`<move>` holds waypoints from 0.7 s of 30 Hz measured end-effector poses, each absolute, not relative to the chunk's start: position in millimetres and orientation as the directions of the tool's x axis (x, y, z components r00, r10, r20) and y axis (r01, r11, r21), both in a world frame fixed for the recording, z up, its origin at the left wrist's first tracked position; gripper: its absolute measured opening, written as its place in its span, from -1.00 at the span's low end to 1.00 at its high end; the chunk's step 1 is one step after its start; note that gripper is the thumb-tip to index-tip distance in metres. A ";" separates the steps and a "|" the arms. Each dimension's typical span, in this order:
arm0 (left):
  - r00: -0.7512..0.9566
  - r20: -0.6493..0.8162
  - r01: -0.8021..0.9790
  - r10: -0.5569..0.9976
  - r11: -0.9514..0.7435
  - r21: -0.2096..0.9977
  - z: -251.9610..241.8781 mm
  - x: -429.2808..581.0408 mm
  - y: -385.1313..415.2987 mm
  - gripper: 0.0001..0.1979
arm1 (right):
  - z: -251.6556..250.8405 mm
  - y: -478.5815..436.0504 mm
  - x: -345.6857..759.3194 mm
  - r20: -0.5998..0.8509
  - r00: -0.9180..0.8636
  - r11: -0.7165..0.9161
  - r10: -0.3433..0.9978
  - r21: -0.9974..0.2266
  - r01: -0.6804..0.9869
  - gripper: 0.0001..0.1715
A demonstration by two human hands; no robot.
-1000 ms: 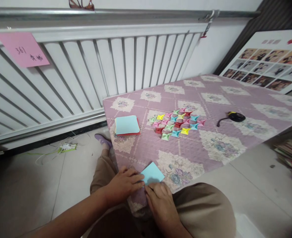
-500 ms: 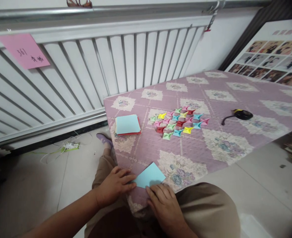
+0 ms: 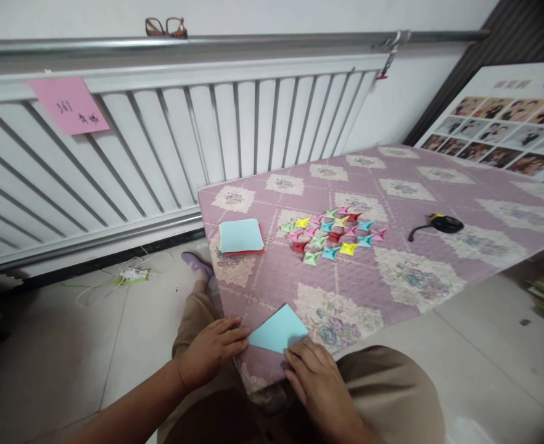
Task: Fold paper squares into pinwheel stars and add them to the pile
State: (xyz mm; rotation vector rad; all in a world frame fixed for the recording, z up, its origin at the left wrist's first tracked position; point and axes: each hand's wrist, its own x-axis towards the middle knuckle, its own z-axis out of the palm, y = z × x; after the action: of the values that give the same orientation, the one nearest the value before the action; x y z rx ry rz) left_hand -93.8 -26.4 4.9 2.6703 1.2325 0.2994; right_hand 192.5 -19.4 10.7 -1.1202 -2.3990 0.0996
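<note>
A light blue sheet of paper (image 3: 279,330), apparently folded corner to corner, lies on the near corner of the table. My left hand (image 3: 216,345) rests at its left tip, fingers stretched out and lying flat. Along the lower right edge of the sheet, my right hand (image 3: 316,373) presses down with its fingers extended and thumb apart. Further up the table is a stack of coloured paper (image 3: 241,237), light blue on top with red showing beneath. To its right, several small folded paper pieces (image 3: 335,237) in pink, green, yellow, blue and red stand in rows.
A floral purple tablecloth (image 3: 272,277) covers the table. A black object with a curved thin arm (image 3: 445,223) lies at the right. Behind the table runs a white radiator (image 3: 248,123), with glasses (image 3: 166,27) on the pipe above. A power strip (image 3: 133,275) sits on the floor.
My right hand has slid a little to the right along the paper's lower edge. My left hand stays at the left tip. The view has tilted slightly upward.
</note>
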 end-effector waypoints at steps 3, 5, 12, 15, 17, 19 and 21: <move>0.631 0.097 0.732 0.770 -0.632 0.253 9.4 -90.6 -25.2 -0.66 | 23.8 -17.8 179.7 0.378 -0.491 0.609 0.785 -0.325 0.724 -0.85; 0.635 0.091 0.728 0.767 -0.633 0.262 12.7 -88.9 -24.7 -0.68 | 28.8 -15.4 168.8 0.357 -0.491 0.602 0.794 -0.357 0.714 -0.86; 0.575 0.157 0.722 0.803 -0.588 0.365 12.3 -85.9 -29.2 -0.67 | 18.2 4.6 156.0 0.283 -0.564 0.631 0.776 -0.319 0.707 -0.78; 0.473 0.248 0.716 0.846 -0.533 0.450 3.5 -82.8 -37.7 -0.62 | 16.2 7.8 159.8 0.281 -0.634 0.689 0.721 -0.191 0.699 -0.90; 0.339 0.322 0.719 0.884 -0.464 0.517 -3.7 -81.0 -45.6 -0.61 | 19.5 7.8 162.4 0.294 -0.653 0.707 0.698 -0.136 0.694 -0.91; 0.190 0.369 0.711 0.910 -0.387 0.587 -10.1 -80.2 -53.8 -0.65 | 27.0 8.2 165.2 0.327 -0.630 0.699 0.704 -0.167 0.695 -0.82; 0.070 0.392 0.695 0.917 -0.327 0.640 -13.6 -80.3 -60.8 -0.70 | 37.8 10.0 167.5 0.368 -0.548 0.655 0.752 -0.319 0.685 -0.76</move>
State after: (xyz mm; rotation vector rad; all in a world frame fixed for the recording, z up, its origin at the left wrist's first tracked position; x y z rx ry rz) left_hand -80.3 -60.8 -13.6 2.0680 1.6207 1.1128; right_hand 167.5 10.0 37.8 -1.1194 -2.3978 0.1893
